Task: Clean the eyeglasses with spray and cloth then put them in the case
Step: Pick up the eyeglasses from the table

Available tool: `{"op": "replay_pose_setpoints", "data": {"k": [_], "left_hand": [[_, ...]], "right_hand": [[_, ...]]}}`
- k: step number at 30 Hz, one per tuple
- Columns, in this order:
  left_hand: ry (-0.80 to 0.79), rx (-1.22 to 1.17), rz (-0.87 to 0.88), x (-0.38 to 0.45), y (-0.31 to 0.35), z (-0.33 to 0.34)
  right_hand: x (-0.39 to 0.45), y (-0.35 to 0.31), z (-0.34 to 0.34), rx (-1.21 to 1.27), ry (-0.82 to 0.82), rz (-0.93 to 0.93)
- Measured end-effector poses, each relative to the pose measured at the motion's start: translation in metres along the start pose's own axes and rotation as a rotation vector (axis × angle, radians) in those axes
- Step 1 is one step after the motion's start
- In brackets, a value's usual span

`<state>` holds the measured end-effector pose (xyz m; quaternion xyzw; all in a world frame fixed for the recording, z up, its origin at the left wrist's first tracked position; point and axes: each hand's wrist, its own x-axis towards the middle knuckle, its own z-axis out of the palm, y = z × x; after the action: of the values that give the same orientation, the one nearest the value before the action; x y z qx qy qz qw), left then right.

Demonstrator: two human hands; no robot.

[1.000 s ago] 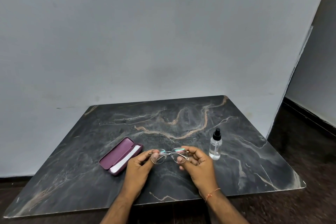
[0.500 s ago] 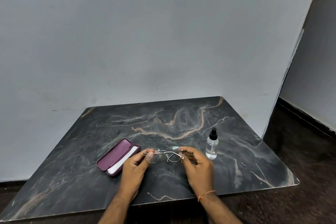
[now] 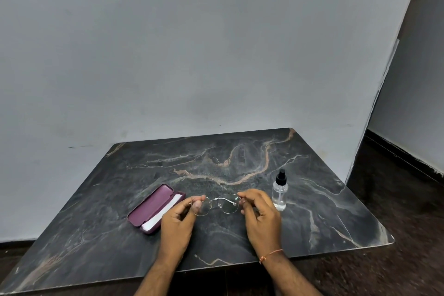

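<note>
case: near end behind left hand | forearms: cut by bottom edge

Eyeglasses: pinched at both ends by left hand and right hand.
Case: open, left of hands; white cloth inside.
Spray bottle: upright, right of hands.

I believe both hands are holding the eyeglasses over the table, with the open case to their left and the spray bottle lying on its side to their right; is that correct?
Not quite: the head view shows the spray bottle standing upright, not lying down. Otherwise yes: the left hand and right hand pinch the eyeglasses over the table, with the open case to their left.
</note>
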<state>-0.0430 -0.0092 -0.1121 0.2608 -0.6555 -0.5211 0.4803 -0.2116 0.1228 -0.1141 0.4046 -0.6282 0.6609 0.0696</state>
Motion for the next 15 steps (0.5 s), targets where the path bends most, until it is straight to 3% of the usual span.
{"op": "replay_pose_setpoints", "data": {"k": [3, 10, 15], "left_hand": [[0.001, 0.053, 0.032, -0.002, 0.000, 0.001], [0.011, 0.414, 0.287, -0.012, -0.001, 0.003], [-0.032, 0.485, 0.280, -0.015, 0.000, 0.005]], "right_hand": [[0.000, -0.002, 0.000, 0.010, 0.002, 0.004], [-0.001, -0.002, -0.001, 0.050, 0.019, 0.038], [0.000, -0.002, -0.001, 0.081, 0.034, 0.076]]}}
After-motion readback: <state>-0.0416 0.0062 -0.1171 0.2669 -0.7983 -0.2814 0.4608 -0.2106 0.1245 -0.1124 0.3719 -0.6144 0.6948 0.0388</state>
